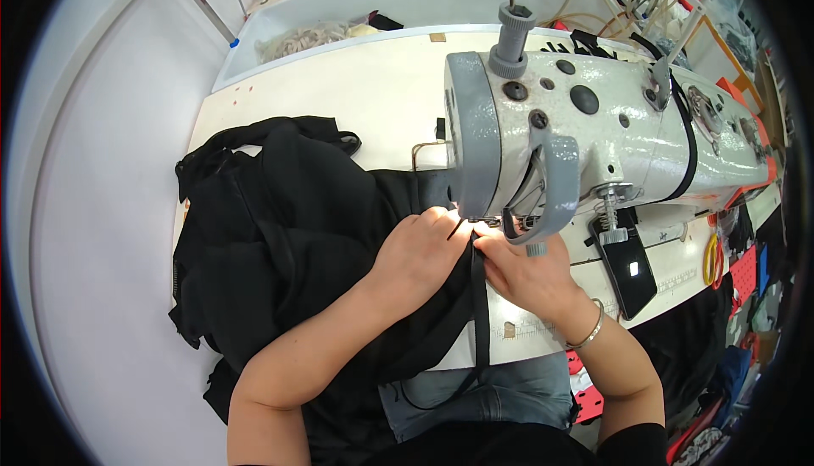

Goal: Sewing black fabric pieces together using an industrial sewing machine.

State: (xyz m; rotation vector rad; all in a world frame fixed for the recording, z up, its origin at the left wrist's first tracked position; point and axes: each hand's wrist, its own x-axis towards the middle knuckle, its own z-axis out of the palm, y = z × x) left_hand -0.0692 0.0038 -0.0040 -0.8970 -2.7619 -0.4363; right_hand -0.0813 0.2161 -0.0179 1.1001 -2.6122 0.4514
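A white and grey sewing machine (593, 139) stands over the table, a lit spot under its head. Both hands meet just below the needle area. My left hand (424, 254) is closed on the edge of a black garment (280, 237), which lies bunched to the left and drapes down to my lap. Close beside it, my right hand (527, 273) has its thumb and fingers pinched on a narrow black strip (482, 322). The strip hangs from between the hands past the table's front edge. The machine head partly hides the right fingertips and the needle.
A black phone (627, 273) lies on the white table (398, 84) right of my right hand. Scissors with yellow and red handles (713, 261) are further right. Behind the table runs a pale trough (424, 10) holding scraps. A white wall (110, 212) bounds the left.
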